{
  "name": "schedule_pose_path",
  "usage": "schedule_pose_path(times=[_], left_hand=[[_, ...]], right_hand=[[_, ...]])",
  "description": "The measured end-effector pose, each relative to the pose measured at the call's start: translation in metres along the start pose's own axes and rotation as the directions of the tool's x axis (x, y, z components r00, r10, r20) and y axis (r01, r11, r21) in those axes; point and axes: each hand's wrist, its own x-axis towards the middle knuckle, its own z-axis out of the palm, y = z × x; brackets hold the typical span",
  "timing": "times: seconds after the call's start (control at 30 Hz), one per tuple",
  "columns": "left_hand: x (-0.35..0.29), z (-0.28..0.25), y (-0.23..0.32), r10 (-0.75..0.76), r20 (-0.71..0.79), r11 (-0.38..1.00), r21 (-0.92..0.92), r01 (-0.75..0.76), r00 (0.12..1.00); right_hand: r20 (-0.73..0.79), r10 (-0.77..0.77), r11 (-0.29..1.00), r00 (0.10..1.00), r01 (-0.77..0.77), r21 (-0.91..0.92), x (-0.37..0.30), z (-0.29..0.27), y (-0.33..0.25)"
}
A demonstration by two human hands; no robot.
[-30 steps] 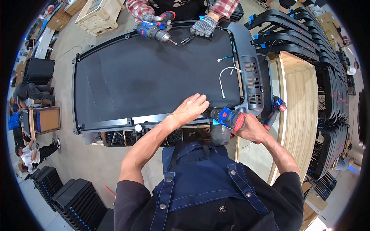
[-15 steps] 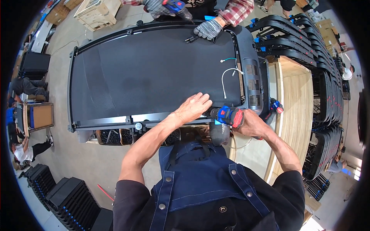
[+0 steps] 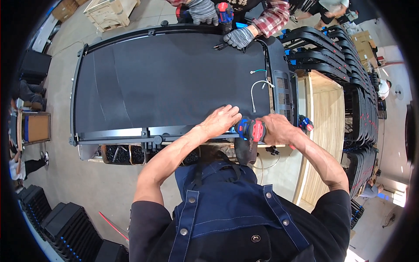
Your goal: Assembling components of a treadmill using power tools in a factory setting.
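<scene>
A treadmill deck with a black belt (image 3: 174, 78) lies across in front of me, its vented motor cover (image 3: 283, 94) at the right end. On its near edge my left hand (image 3: 222, 119) rests with fingers curled together; what they hold, if anything, is hidden. My right hand (image 3: 279, 130) grips a blue-and-red cordless drill (image 3: 252, 129), its front beside my left fingers at the near rail. The drill's tip cannot be made out. A white cable (image 3: 253, 94) and a short green wire (image 3: 259, 70) lie loose on the belt near the motor cover.
Opposite, a co-worker's gloved hand (image 3: 239, 38) rests on the far edge by a black plug; the other is near an upright drill (image 3: 224, 15). Bins of black fasteners (image 3: 118, 154) sit below the near rail. A wooden crate (image 3: 325, 131) and stacked black frames (image 3: 360, 109) stand right.
My drill has turned and shifted slightly left, staying at the near rail. My left hand holds about the same place. The co-worker's drill now stands upright. The view has shifted a little.
</scene>
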Motion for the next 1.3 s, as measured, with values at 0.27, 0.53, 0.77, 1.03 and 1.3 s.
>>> schedule_pose_path(times=[0.27, 0.53, 0.77, 1.03, 1.3], left_hand=[[-0.101, -0.026, 0.074, -0.337, -0.224, 0.941, -0.118, 0.318, 0.915], [-0.269, 0.148, 0.035, -0.851, 0.155, 0.525, 0.212, 0.824, 0.502], [-0.268, 0.166, 0.011, -0.796, 0.428, 0.577, 0.321, 0.751, 0.428], [-0.275, 0.169, 0.017, -0.804, 0.35, 0.587, 0.336, 0.737, 0.481], [-0.277, 0.149, 0.017, -0.841, 0.323, 0.51, 0.21, 0.834, 0.434]], right_hand=[[-0.095, -0.044, 0.99, 0.994, 0.057, 0.131, -0.044, 0.001, 0.01], [-0.12, 0.03, 0.872, 0.992, 0.033, 0.489, -0.074, 0.079, 0.014], [-0.08, 0.022, 0.872, 0.997, 0.02, 0.49, -0.083, 0.135, 0.011], [-0.048, 0.054, 0.871, 0.997, -0.024, 0.49, -0.084, 0.146, 0.006], [0.005, 0.102, 0.87, 0.995, -0.092, 0.484, -0.077, 0.148, 0.012]])
